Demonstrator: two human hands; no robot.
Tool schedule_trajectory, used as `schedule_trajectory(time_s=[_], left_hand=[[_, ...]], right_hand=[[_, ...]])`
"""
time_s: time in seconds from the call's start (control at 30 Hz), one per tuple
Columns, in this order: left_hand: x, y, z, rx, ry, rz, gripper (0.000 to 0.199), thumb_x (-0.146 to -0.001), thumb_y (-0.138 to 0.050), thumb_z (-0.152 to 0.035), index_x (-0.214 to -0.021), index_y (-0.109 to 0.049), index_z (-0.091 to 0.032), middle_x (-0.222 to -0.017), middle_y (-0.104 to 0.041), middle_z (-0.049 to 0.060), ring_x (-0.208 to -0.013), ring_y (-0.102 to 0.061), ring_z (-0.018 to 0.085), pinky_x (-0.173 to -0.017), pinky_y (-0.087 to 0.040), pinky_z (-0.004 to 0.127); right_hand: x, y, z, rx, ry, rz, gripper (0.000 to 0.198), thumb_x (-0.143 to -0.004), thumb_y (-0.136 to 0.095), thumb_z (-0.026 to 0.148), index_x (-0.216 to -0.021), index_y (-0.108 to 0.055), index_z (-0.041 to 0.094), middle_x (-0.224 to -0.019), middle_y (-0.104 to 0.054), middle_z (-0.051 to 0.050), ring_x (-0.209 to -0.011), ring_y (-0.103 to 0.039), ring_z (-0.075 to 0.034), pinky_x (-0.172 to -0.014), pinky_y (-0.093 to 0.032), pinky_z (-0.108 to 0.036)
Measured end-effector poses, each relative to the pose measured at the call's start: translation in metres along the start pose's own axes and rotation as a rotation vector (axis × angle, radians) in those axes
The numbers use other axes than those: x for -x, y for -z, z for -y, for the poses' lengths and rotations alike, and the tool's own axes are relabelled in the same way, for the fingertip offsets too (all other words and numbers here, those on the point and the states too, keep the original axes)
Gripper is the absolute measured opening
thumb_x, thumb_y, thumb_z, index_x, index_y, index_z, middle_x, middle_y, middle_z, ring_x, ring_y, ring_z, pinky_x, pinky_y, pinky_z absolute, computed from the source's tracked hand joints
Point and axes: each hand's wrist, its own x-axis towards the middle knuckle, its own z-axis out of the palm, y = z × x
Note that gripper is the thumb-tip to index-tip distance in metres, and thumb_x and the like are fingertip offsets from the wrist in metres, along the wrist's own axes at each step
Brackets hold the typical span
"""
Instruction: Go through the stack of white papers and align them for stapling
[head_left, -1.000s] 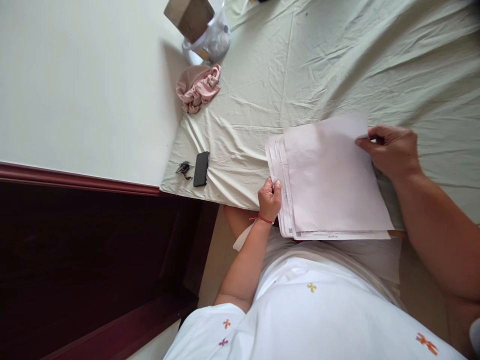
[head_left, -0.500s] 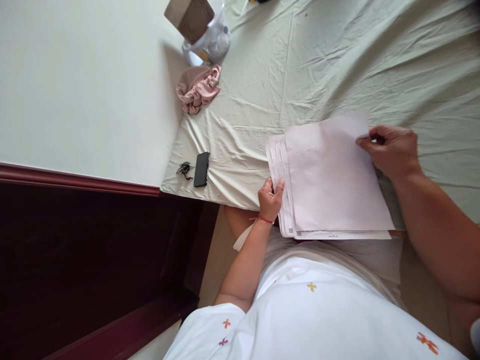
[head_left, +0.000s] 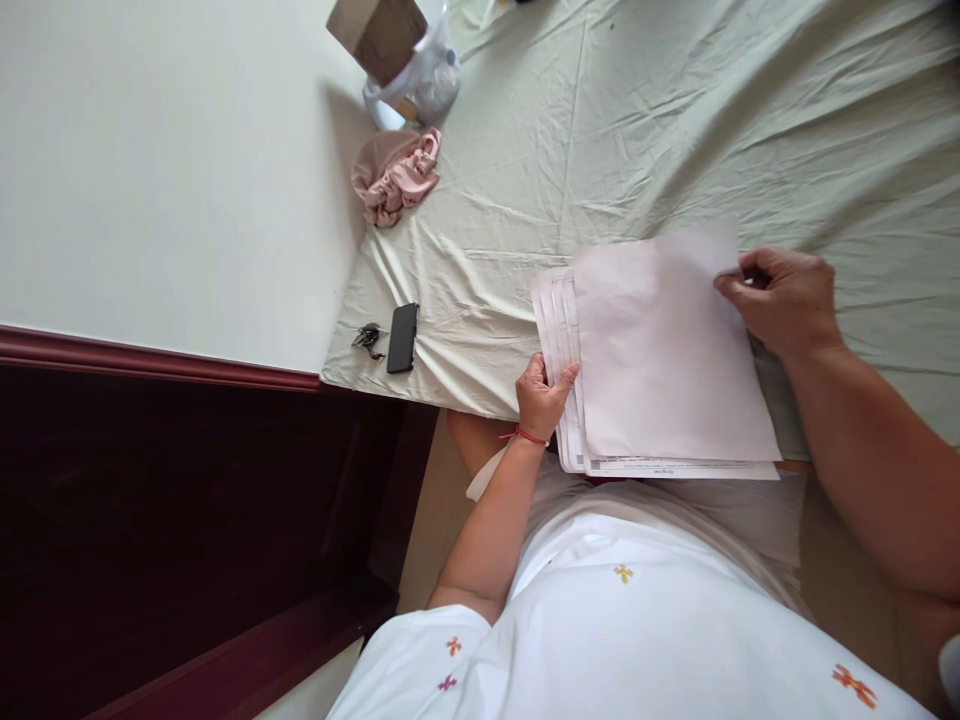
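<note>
A stack of printed papers [head_left: 556, 310] rests over my lap at the near edge of the covered table, its sheets fanned at the left side. My left hand [head_left: 541, 395] grips that side, the thumb on top and the fingers beneath. Over the stack lies a blank-faced sheet of paper [head_left: 667, 350]. Its far right corner is pinched between thumb and finger of my right hand [head_left: 776, 295] and lifted a little. Print shows along the near edge of the papers below; most of their faces are hidden by this sheet.
A pale green cloth [head_left: 510, 200] with wrinkles covers the table. To the left lie a black phone [head_left: 403, 338] and a bunch of keys [head_left: 368, 340]. Farther back are a pink cloth [head_left: 397, 180], a plastic bag [head_left: 431, 90] and a cardboard box [head_left: 382, 40] by the wall.
The top sheet has shifted slightly, baring a bit more of the pages under its left edge. My left thumb has slid a little to the right. My right hand is nearly still.
</note>
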Motion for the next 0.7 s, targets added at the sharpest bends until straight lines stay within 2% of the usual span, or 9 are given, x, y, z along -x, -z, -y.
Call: schedule_trajectory(time_s=[0.17, 0.3, 0.7], left_hand=[[-0.001, 0.000, 0.001, -0.026, -0.004, 0.000, 0.029, -0.085, -0.076, -0.045, -0.098, -0.068, -0.020, -0.094, -0.077, 0.004, -0.085, -0.071, 0.017, -0.080, -0.054, 0.026], [-0.001, 0.001, -0.001, -0.028, 0.001, -0.003, 0.027, -0.085, -0.077, -0.042, -0.097, -0.068, -0.020, -0.094, -0.078, 0.004, -0.086, -0.072, 0.018, -0.081, -0.055, 0.027], [-0.001, 0.001, 0.000, -0.049, -0.005, -0.010, 0.025, -0.086, -0.076, -0.039, -0.100, -0.068, -0.020, -0.098, -0.079, 0.007, -0.088, -0.073, 0.020, -0.084, -0.057, 0.030]], right_hand=[[0.000, 0.001, 0.003, 0.012, -0.005, 0.014, 0.015, -0.076, -0.068, 0.030, -0.084, -0.072, 0.018, -0.070, -0.060, 0.000, -0.065, -0.048, -0.012, -0.069, -0.038, -0.029], [-0.002, 0.004, 0.006, 0.037, -0.004, 0.022, 0.007, -0.073, -0.069, 0.025, -0.075, -0.066, 0.020, -0.063, -0.050, 0.002, -0.064, -0.043, -0.012, -0.069, -0.036, -0.030], [0.001, 0.013, 0.012, -0.046, -0.024, 0.078, 0.019, -0.073, -0.070, 0.019, -0.066, -0.053, 0.020, -0.060, -0.041, 0.005, -0.060, -0.036, -0.008, -0.064, -0.031, -0.029]])
